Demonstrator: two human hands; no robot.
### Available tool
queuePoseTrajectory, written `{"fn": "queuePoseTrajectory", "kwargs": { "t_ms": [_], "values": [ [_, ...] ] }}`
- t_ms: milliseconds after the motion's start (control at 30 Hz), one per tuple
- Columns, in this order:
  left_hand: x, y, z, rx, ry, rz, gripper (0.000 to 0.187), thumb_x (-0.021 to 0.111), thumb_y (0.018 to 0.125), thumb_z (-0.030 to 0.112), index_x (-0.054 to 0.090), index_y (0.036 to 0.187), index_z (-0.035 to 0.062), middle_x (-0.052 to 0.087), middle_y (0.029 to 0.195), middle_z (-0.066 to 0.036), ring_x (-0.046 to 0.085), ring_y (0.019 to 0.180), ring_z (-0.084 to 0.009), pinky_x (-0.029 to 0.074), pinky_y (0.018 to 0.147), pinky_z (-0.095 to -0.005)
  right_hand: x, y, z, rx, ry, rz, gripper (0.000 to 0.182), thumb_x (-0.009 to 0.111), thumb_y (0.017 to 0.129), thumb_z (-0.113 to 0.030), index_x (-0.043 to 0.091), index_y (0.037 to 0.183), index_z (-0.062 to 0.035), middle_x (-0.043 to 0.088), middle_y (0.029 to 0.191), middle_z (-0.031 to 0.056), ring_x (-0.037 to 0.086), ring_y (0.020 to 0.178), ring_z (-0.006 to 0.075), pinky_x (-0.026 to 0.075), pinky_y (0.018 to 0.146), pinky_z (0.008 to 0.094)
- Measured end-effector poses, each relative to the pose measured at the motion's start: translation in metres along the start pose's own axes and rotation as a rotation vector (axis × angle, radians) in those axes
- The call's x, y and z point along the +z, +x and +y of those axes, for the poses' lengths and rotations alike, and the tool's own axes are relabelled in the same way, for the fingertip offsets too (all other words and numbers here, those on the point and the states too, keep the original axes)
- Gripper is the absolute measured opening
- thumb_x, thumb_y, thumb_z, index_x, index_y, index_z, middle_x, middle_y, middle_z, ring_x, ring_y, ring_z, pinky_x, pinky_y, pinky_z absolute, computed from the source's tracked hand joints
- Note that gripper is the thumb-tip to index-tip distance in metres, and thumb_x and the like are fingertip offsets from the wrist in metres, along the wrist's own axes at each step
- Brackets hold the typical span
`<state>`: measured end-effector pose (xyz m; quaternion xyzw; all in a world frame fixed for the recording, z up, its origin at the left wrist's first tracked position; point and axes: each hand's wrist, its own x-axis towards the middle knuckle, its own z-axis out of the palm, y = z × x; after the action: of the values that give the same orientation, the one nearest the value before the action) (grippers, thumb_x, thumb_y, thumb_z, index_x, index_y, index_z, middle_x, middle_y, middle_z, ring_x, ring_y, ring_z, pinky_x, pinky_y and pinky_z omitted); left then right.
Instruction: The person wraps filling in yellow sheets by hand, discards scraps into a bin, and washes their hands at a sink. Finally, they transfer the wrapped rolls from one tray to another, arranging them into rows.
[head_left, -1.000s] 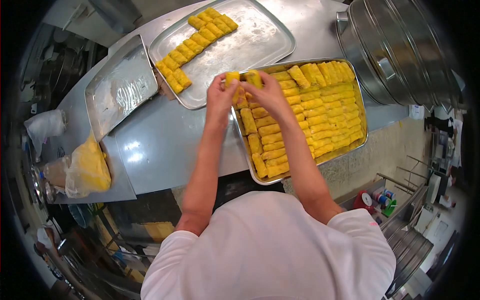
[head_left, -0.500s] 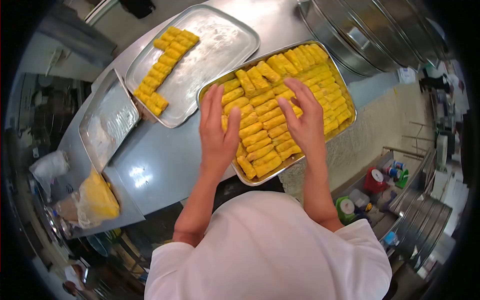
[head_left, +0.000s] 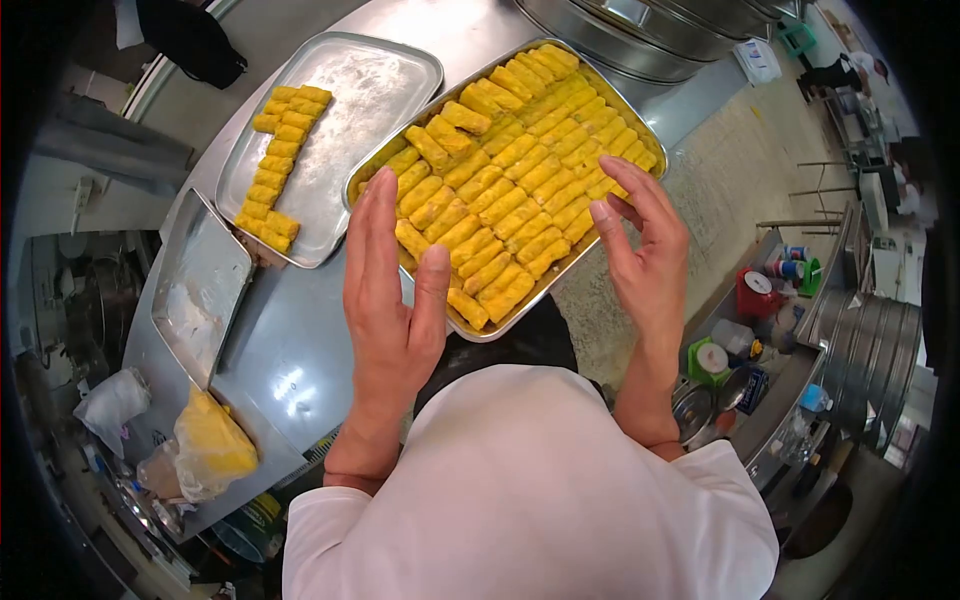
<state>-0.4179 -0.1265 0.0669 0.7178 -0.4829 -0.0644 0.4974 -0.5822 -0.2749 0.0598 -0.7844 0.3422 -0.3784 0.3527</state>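
A deep metal tray (head_left: 652, 130) holds close rows of yellow rolls (head_left: 520, 180), with a few rolls lying on top along its far side. My left hand (head_left: 385, 300) is raised by the tray's left edge, thumb and fingers apart, holding nothing. On the opposite side, by the right edge, my right hand (head_left: 645, 245) hovers with its fingers spread and curved, also with nothing in it. Whether either hand touches the rim is unclear. A flatter metal tray (head_left: 375, 85) to the left carries a narrow line of yellow rolls (head_left: 280, 160).
An empty-looking metal pan (head_left: 205, 290) rests on the steel table (head_left: 300, 350), near a plastic bag with yellow contents (head_left: 212, 440). Large round metal pans (head_left: 620, 40) are stacked beyond the tray. Scales (head_left: 708, 360) stand at right. People are in the far right background.
My hands have moved apart, from over the rolls to either side of the deep tray. The camera view has shifted, so the trays appear higher and farther left.
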Motion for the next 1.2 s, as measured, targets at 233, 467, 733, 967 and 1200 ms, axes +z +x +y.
{"fn": "queuePoseTrajectory", "kwargs": {
  "t_ms": [233, 467, 733, 967, 1200],
  "values": [
    [0.040, 0.004, 0.019, -0.043, 0.043, 0.043, 0.050, 0.050, 0.092, 0.016, 0.036, 0.135, -0.0057, 0.042, 0.135, -0.023, 0.040, 0.125, -0.0385, 0.029, 0.105, -0.0412, -0.031, 0.018, 0.027, -0.002, 0.090, -0.068, 0.031, 0.063, 0.083, -0.007, 0.060, 0.113, -0.0017, 0.061, 0.114, 0.0137, 0.060, 0.101, 0.0231, 0.050, 0.080, 0.0307],
    [0.093, 0.011, 0.011, -0.237, 0.004, 0.076, 0.046, 0.053, 0.091, 0.015, 0.041, 0.132, -0.0039, 0.046, 0.128, -0.022, 0.048, 0.116, -0.0335, 0.040, 0.095, -0.0380, -0.028, 0.054, 0.064, -0.023, 0.142, -0.191, 0.023, 0.062, 0.082, -0.005, 0.063, 0.105, 0.0003, 0.063, 0.102, 0.0135, 0.063, 0.088, 0.0210, 0.052, 0.073, 0.0286],
    [0.106, 0.044, -0.118, -0.443, 0.029, 0.246, 0.025, 0.060, 0.085, 0.014, 0.057, 0.105, -0.0010, 0.061, 0.100, -0.016, 0.061, 0.083, -0.0225, 0.049, 0.065, -0.0322, 0.127, 0.088, 0.134, -0.273, 0.037, -0.356, 0.015, 0.060, 0.075, 0.000, 0.068, 0.087, -0.0026, 0.062, 0.085, 0.0110, 0.060, 0.079, 0.0283, 0.050, 0.069, 0.0360],
    [0.126, 0.069, -0.182, -0.400, 0.245, 0.292, 0.026, 0.065, 0.076, 0.013, 0.054, 0.094, -0.0009, 0.057, 0.089, -0.017, 0.057, 0.072, -0.0289, 0.047, 0.066, -0.0380, 0.185, 0.109, 0.147, -0.508, -0.188, -0.260, 0.014, 0.062, 0.071, -0.002, 0.069, 0.081, -0.0087, 0.060, 0.089, 0.0087, 0.056, 0.082, 0.0291, 0.048, 0.069, 0.0379],
    [0.115, 0.055, -0.184, -0.437, 0.311, 0.373, 0.034, 0.066, 0.073, 0.011, 0.054, 0.103, -0.0005, 0.058, 0.085, -0.015, 0.058, 0.062, -0.0213, 0.048, 0.061, -0.0337, 0.183, 0.108, 0.140, -0.383, -0.204, -0.197, 0.017, 0.067, 0.070, -0.008, 0.068, 0.087, -0.0083, 0.058, 0.088, 0.0084, 0.055, 0.085, 0.0289, 0.047, 0.070, 0.0376]
  ]
}}
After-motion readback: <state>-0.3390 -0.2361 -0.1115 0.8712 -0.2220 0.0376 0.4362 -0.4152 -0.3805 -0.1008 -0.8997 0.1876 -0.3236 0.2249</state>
